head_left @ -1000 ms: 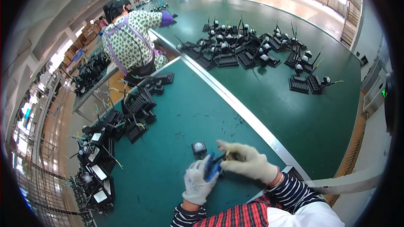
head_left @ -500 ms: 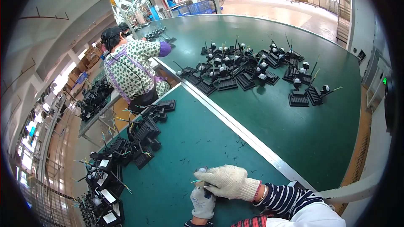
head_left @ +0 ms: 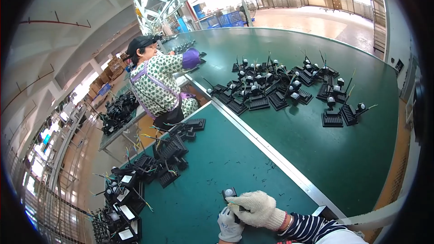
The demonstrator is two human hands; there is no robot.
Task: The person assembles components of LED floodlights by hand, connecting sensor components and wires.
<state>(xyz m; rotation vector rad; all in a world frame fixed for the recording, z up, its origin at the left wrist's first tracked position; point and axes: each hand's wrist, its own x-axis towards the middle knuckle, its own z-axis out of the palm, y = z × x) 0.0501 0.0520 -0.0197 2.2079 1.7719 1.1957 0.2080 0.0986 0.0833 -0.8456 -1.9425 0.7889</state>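
In front of me at the bottom of the head view, a small black motion sensor with a white dome point(head_left: 229, 192) pokes out beyond my gloved fingers. My left hand point(head_left: 230, 226), in a white glove with printed marks, is closed around the part below it. My right hand point(head_left: 256, 208), in a cream knit glove, lies over it with bent fingers. Thin yellow-green wires point(head_left: 232, 202) show at the right fingertips. A dark bit shows between the hands, too covered to name. Dark scraps point(head_left: 271, 165) are scattered on the green tabletop point(head_left: 203, 199) around the hands.
Black finned lamp housings with wires point(head_left: 169, 151) line the table's left edge. Several more with white domes point(head_left: 266, 81) are heaped beyond the metal rail point(head_left: 257, 140). A co-worker in a patterned top point(head_left: 158, 83) sits at the far left. A pale bar point(head_left: 375, 214) stands at right.
The camera view has shifted, so the scene sits lower and further right. The white-domed sensor now shows more clearly beyond my fingers. The co-worker's head has turned toward the right.
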